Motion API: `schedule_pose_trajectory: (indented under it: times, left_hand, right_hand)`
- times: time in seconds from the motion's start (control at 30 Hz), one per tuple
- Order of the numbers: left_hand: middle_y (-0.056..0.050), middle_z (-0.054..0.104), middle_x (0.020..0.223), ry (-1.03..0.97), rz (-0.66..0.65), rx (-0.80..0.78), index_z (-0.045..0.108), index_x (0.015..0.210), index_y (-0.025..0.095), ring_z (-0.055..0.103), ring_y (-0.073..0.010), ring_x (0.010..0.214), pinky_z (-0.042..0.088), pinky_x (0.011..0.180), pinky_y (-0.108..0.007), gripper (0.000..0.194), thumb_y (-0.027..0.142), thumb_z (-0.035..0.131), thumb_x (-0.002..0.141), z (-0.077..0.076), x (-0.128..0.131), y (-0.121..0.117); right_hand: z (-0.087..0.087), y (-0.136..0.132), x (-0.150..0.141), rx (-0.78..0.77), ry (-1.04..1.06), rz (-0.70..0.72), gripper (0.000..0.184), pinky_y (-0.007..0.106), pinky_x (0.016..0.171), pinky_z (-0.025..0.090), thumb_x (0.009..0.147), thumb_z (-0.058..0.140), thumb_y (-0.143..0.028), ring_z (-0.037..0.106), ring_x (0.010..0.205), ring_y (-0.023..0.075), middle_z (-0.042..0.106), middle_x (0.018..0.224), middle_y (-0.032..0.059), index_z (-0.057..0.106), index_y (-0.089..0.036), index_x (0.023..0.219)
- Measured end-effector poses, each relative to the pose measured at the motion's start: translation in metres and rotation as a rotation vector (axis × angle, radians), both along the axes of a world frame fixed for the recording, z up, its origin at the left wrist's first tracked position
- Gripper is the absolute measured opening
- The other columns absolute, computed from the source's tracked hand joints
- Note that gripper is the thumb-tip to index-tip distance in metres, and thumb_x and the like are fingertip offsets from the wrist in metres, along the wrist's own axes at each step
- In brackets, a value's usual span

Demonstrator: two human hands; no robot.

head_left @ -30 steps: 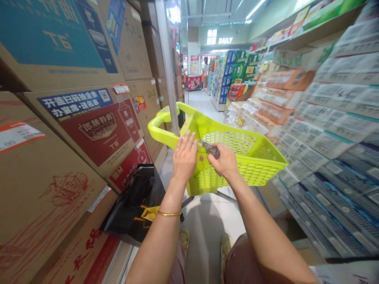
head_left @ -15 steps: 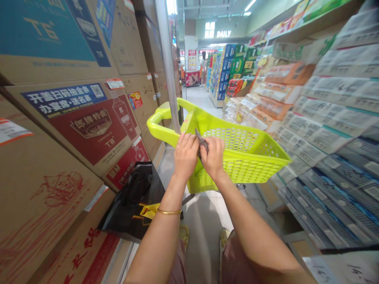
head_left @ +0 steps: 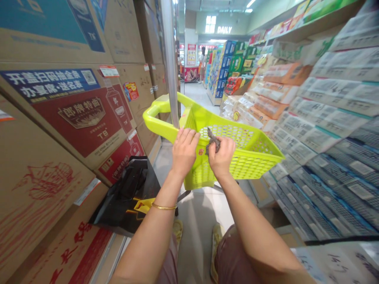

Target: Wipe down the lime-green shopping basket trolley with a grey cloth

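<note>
A lime-green shopping basket (head_left: 251, 161) with perforated walls and a pole-like handle end stands tilted in front of me. My left hand (head_left: 185, 149) has its fingers wrapped over the near rim, close to the handle loop. To the right of it, my right hand (head_left: 222, 154) grips a crumpled grey-brown cloth (head_left: 212, 142) against the same rim; part of the cloth sticks up above the fingers. A small red sticker (head_left: 201, 151) shows on the basket wall between my hands. A metal post (head_left: 170, 67) rises by the handle loop.
Stacked cardboard cartons (head_left: 83, 110) line the left side. A black bag (head_left: 127, 197) rests by them near my left forearm. Packaged paper goods (head_left: 334, 118) are piled on the right. An aisle floor (head_left: 192, 94) runs ahead, with a person (head_left: 202, 65) far off.
My right hand has moved right along the rim with the cloth, away from my left hand, uncovering the red sticker. My left hand stays on the rim.
</note>
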State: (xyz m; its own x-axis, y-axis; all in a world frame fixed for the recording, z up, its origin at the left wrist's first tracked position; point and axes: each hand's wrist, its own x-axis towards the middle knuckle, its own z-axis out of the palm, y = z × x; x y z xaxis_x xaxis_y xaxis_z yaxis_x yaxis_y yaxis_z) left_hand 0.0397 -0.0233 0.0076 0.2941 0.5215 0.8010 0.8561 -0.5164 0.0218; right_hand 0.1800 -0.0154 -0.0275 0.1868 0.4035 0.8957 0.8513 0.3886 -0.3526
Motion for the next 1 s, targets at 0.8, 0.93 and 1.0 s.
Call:
schedule_pose_trajectory:
  times: [0.8, 0.93, 1.0]
  left_hand:
    - [-0.009, 0.059, 0.118, 0.011, -0.024, 0.014, 0.055, 0.117, 0.016, 0.045, -0.02, 0.123, 0.028, 0.112, -0.045, 0.034, 0.014, 0.034, 0.091, -0.004, 0.001, -0.001]
    - [-0.009, 0.06, 0.116, -0.014, -0.011, 0.017, 0.057, 0.115, 0.015, 0.045, -0.0209, 0.123, 0.027, 0.112, -0.046, 0.032, 0.016, 0.035, 0.091, -0.005, 0.005, -0.001]
    - [-0.009, 0.061, 0.116, -0.023, -0.003, 0.027, 0.058, 0.112, 0.015, 0.046, -0.0214, 0.122, 0.027, 0.112, -0.045, 0.029, 0.02, 0.037, 0.092, -0.006, 0.006, 0.0]
  right_hand:
    - [-0.006, -0.002, 0.025, -0.015, -0.086, 0.024, 0.021, 0.04, 0.083, 0.039, 0.078, 0.048, -0.025, 0.048, 0.092, 0.0234, 0.053, 0.092, 0.0086, 0.054, -0.017, 0.097]
    - [0.004, -0.004, -0.002, -0.015, -0.014, 0.072, 0.022, 0.041, 0.085, 0.039, 0.08, 0.045, -0.024, 0.047, 0.094, 0.023, 0.053, 0.094, 0.0089, 0.053, -0.018, 0.099]
    - [0.008, -0.004, -0.017, -0.011, -0.018, 0.131, 0.024, 0.041, 0.087, 0.039, 0.082, 0.044, -0.025, 0.047, 0.097, 0.0228, 0.053, 0.099, 0.01, 0.053, -0.018, 0.103]
